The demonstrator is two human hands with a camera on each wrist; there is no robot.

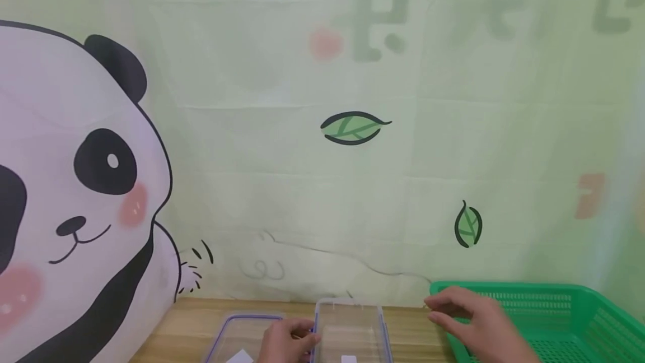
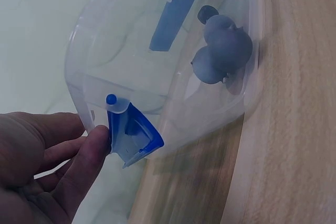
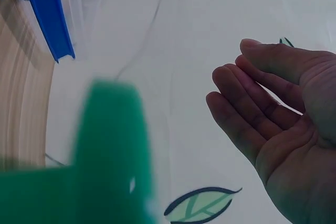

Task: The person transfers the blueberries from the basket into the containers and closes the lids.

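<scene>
Clear food container (image 1: 347,318) gripped by the left hand (image 1: 286,341), right hand (image 1: 476,321) bare

From my remote seat, I saw the clear food container standing on the wooden table (image 1: 413,338), low in the middle of the head view. The left hand had its edge pinched at one side, the thumb beside a blue latch (image 2: 134,132) that hung outward. Through the cloudy wall I made out a cluster of dark, round pieces (image 2: 226,48) on the container's floor; I could not tell what they were.

The right hand held nothing. Its fingers were loosely bent, the thumb apart from them, and on my head feed it overlapped the near-left part of a green plastic basket (image 1: 529,285).

To the left of the container lay a clear lid (image 1: 242,335) with a blue seal, partly hidden by the left hand, with a white patch (image 1: 241,357) on it. Behind everything I had a pale green backdrop (image 1: 282,184) printed with a panda (image 1: 121,245) and leaves (image 1: 351,128).
</scene>
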